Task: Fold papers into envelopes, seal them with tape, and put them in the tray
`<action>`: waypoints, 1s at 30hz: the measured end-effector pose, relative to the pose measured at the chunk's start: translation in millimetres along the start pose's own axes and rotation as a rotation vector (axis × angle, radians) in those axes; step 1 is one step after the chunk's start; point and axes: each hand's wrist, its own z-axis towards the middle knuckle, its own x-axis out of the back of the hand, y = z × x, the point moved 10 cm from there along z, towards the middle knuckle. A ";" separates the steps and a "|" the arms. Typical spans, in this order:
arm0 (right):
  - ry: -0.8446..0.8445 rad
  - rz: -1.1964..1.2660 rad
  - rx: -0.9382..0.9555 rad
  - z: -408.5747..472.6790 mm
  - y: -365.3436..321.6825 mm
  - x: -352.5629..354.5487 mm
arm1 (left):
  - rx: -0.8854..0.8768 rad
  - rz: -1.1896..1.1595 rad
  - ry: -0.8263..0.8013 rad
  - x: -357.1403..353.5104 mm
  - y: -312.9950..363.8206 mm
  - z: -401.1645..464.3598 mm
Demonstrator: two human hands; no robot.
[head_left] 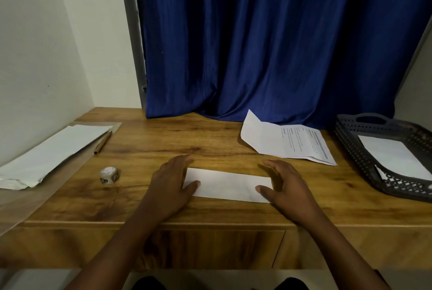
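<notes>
Partly covered folded paper (228, 185), tray (355, 149) cropped

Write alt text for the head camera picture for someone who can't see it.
Two hands, left hand and right hand, press flat on the ends of a folded white paper on a wooden desk. A roll of tape and a paper stack lie to the left; a printed sheet and a dark tray holding paper sit right.
</notes>
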 end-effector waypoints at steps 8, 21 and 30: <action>0.021 -0.262 0.223 -17.8 -65.0 -6.3 | -0.257 0.275 -0.115 -16.5 43.6 -5.6; -0.448 -0.414 0.266 -27.7 -85.6 -94.5 | -0.214 0.358 -0.415 -57.4 40.6 -8.6; -0.420 -0.450 0.050 -27.9 -22.8 -42.0 | -0.179 0.388 -0.452 -58.3 40.3 -9.6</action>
